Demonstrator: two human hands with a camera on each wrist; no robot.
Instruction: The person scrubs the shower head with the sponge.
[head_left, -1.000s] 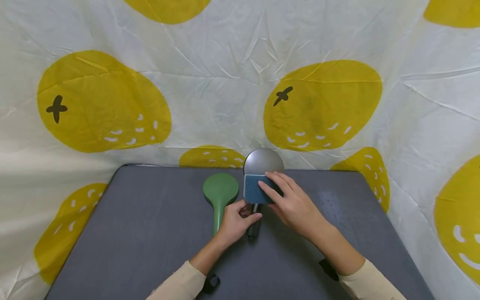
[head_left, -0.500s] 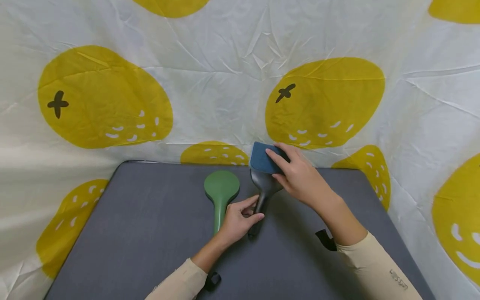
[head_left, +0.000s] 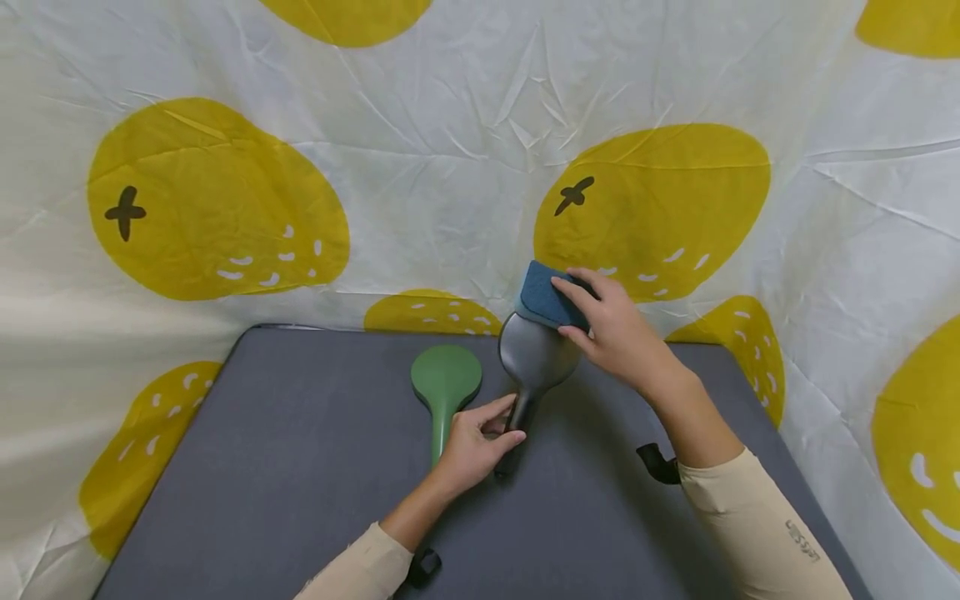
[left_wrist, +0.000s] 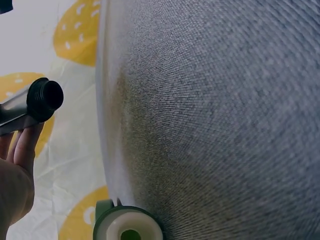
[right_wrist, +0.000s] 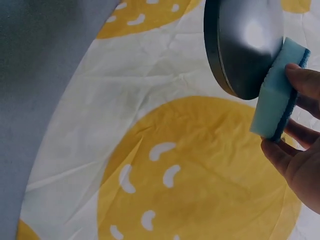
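Note:
My left hand (head_left: 472,446) pinches the handle of a dark grey shower head (head_left: 536,354) between thumb and fingers. That shower head is tilted up above the table; in the left wrist view its threaded handle end (left_wrist: 46,99) shows. In my right hand (head_left: 626,337) is a blue sponge (head_left: 551,296), which sits at the top rim of the grey head. The right wrist view shows the sponge's light foam side (right_wrist: 275,105) facing the back of the head, at its edge. Left of it lies a green shower head (head_left: 446,375), its handle partly behind my left hand.
A dark grey table (head_left: 315,467) spreads beneath. Behind it hangs a white curtain (head_left: 427,208) with yellow fruit shapes. Black straps (head_left: 657,463) show near both forearms.
My right hand has slid the sponge from the lower part of the grey head up to its top rim. The shower head has tilted slightly; my left hand keeps its grip on the handle.

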